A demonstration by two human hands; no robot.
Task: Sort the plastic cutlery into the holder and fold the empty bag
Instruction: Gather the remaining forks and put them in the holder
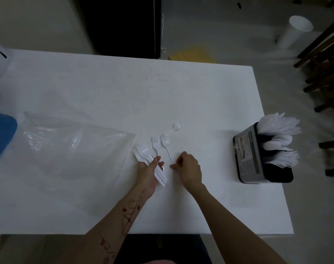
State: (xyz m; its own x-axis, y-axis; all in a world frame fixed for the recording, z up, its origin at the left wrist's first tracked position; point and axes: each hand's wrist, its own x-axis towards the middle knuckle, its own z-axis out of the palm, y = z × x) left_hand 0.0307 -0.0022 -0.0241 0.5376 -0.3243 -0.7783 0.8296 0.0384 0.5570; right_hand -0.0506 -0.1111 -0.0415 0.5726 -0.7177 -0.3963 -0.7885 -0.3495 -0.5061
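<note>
My left hand (pixel 148 173) grips a bundle of white plastic forks (pixel 143 153), tines pointing away from me. My right hand (pixel 189 168) pinches the handle end of a single white fork (pixel 166 145) that lies on the white table (pixel 105 88). Another fork (pixel 155 142) lies between the two, and one more fork (pixel 176 126) rests farther out. The clear plastic bag (pixel 71 145) lies flat to the left of my hands. At the table's right edge stands the black and grey cutlery holder (pixel 251 155), packed with white knives, spoons and forks.
A blue object (pixel 0 134) sits at the left table edge. On the floor beyond the table are a white paper cup (pixel 293 31), a yellow sheet (pixel 192 54) and dark wooden chair frames (pixel 326 60) at the right.
</note>
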